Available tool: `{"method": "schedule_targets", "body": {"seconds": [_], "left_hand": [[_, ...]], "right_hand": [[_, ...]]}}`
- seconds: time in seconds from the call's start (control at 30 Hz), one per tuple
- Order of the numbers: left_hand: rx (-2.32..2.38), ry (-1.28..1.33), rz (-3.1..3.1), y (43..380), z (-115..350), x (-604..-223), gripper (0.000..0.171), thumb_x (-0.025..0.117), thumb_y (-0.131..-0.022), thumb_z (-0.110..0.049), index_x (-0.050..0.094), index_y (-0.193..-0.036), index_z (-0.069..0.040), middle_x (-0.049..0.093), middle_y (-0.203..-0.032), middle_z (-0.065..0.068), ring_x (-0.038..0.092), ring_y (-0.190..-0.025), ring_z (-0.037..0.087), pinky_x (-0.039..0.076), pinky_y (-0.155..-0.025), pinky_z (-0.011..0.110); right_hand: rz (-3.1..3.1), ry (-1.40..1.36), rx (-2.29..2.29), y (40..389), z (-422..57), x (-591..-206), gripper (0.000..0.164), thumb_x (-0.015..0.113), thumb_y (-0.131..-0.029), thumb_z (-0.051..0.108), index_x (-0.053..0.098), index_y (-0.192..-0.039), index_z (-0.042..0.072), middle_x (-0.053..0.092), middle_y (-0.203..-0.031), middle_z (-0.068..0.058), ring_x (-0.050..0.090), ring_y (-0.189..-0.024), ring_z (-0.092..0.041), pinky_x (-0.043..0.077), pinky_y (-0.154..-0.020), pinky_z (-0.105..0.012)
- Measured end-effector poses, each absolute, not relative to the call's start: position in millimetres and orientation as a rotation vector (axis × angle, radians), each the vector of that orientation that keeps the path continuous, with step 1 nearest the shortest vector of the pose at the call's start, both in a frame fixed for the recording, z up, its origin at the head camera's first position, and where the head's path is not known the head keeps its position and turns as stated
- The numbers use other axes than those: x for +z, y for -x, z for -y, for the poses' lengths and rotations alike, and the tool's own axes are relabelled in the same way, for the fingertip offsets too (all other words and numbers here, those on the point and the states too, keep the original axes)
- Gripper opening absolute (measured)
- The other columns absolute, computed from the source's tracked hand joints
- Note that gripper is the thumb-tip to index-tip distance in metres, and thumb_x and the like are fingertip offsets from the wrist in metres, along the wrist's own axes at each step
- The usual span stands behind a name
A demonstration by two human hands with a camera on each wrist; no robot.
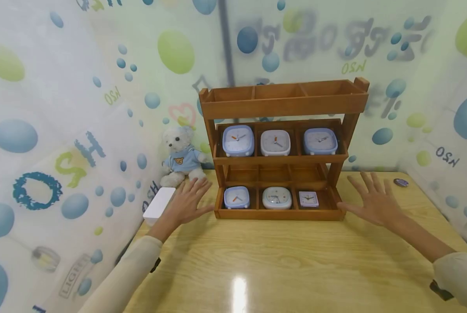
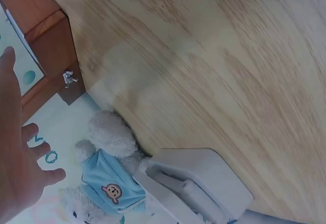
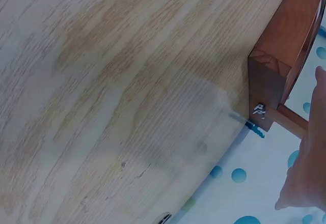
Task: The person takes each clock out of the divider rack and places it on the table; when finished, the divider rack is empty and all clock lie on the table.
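In the head view a brown wooden three-tier rack (image 1: 284, 106) stands on the table. Its middle tier holds a blue alarm clock (image 1: 238, 140), a white clock (image 1: 275, 142) and another blue clock (image 1: 320, 141). Down in the bottom tier are a small blue clock (image 1: 236, 197), an oval white clock (image 1: 277, 198) and a little lilac square clock (image 1: 309, 198). My left hand (image 1: 184, 202) is spread beside the rack's left end, holding nothing. On the opposite side my right hand (image 1: 375, 202) is likewise spread and holds nothing; its thumb tip overlaps the rack's edge, though contact cannot be told.
A white teddy bear (image 1: 181, 158) in a blue shirt sits at the back left. In front of it is a white box (image 2: 204, 178), near my left hand. A small dark oval object (image 1: 401, 182) lies at the back right. Patterned walls enclose the table (image 1: 296, 261).
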State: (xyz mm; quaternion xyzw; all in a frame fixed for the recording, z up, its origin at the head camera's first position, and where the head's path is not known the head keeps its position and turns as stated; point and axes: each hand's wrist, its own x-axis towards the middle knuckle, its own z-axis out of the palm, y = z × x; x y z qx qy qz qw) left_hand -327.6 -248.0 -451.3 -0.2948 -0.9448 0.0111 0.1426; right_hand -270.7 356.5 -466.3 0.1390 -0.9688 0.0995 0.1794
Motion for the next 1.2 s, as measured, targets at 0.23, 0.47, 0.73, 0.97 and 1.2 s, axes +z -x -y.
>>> {"method": "schedule_targets", "body": {"seconds": [0.23, 0.47, 0.73, 0.97, 1.2], "left_hand": [[-0.030, 0.858, 2.769, 329, 233, -456, 0.083, 0.059, -0.099, -0.062, 0.036, -0.163, -0.012, 0.033, -0.167, 0.014, 0.030, -0.152, 0.041, 0.026, -0.117, 0.067], [-0.052, 0.885, 2.802, 330, 221, -465, 0.081, 0.055, -0.100, -0.065, 0.041, -0.161, -0.013, 0.040, -0.164, 0.013, 0.030, -0.153, 0.039, 0.031, -0.116, 0.065], [-0.066, 0.887, 2.830, 335, 210, -467, 0.081, 0.054, -0.100, -0.065, 0.045, -0.158, -0.010, 0.043, -0.161, 0.013, 0.035, -0.150, 0.039, 0.030, -0.118, 0.061], [-0.094, 0.853, 2.893, 339, 209, -472, 0.083, 0.051, -0.101, -0.067, 0.049, -0.154, -0.004, 0.043, -0.161, 0.014, 0.038, -0.149, 0.038, 0.033, -0.117, 0.059], [-0.218, 0.833, 2.917, 341, 203, -474, 0.086, 0.053, -0.099, -0.068, 0.048, -0.155, -0.003, 0.044, -0.160, 0.014, 0.039, -0.148, 0.038, 0.035, -0.116, 0.056]], "right_hand": [[2.685, -0.436, 0.266, 272, -341, -466, 0.095, 0.075, -0.084, 0.064, 0.047, -0.153, 0.005, 0.035, -0.156, -0.037, 0.030, -0.142, -0.063, 0.019, -0.108, -0.081], [2.730, -0.464, 0.262, 271, -323, -466, 0.094, 0.071, -0.087, 0.067, 0.046, -0.154, 0.006, 0.034, -0.157, -0.037, 0.029, -0.143, -0.062, 0.017, -0.112, -0.078], [2.715, -0.492, 0.261, 272, -308, -467, 0.093, 0.071, -0.087, 0.066, 0.047, -0.153, 0.004, 0.037, -0.154, -0.038, 0.030, -0.142, -0.060, 0.022, -0.111, -0.076], [2.755, -0.516, 0.283, 273, -292, -468, 0.091, 0.070, -0.089, 0.064, 0.046, -0.155, 0.007, 0.035, -0.156, -0.037, 0.027, -0.145, -0.060, 0.023, -0.114, -0.073], [2.723, -0.548, 0.309, 277, -283, -471, 0.088, 0.073, -0.089, 0.060, 0.047, -0.155, 0.009, 0.036, -0.157, -0.035, 0.029, -0.145, -0.060, 0.025, -0.114, -0.072]]}}
